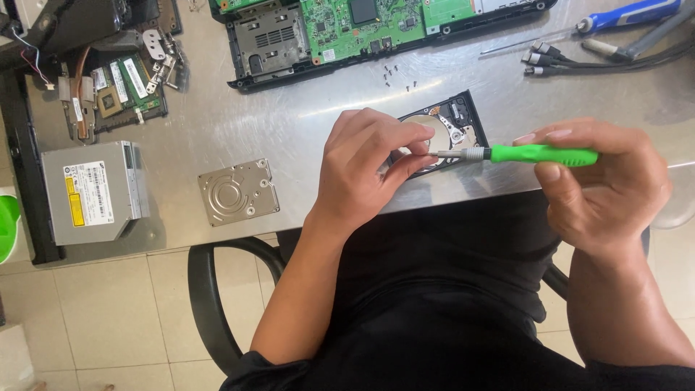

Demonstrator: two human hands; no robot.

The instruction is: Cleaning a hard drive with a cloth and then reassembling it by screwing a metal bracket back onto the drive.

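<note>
Steel tabletop (304, 123), scattered with laptop parts. Right hand (604, 192) closed around green screwdriver (543, 154); left hand (365, 170) pinching its metal tip, over opened hard drive (452, 127) (platter exposed) at table edge. Left of that: drive cover plate (237, 192), silver optical drive (93, 192). Farther back: laptop base with green board (347, 29).

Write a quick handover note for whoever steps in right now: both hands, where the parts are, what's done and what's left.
Left hand: steadies the open hard drive at the table's front edge, fingertips at the screwdriver tip.
Right hand: holds the green screwdriver, lying level and pointing at the drive.
Done: drive cover is off and lies to the left; loose screws sit behind the drive.
Left: the drive's insides are still in place.
</note>
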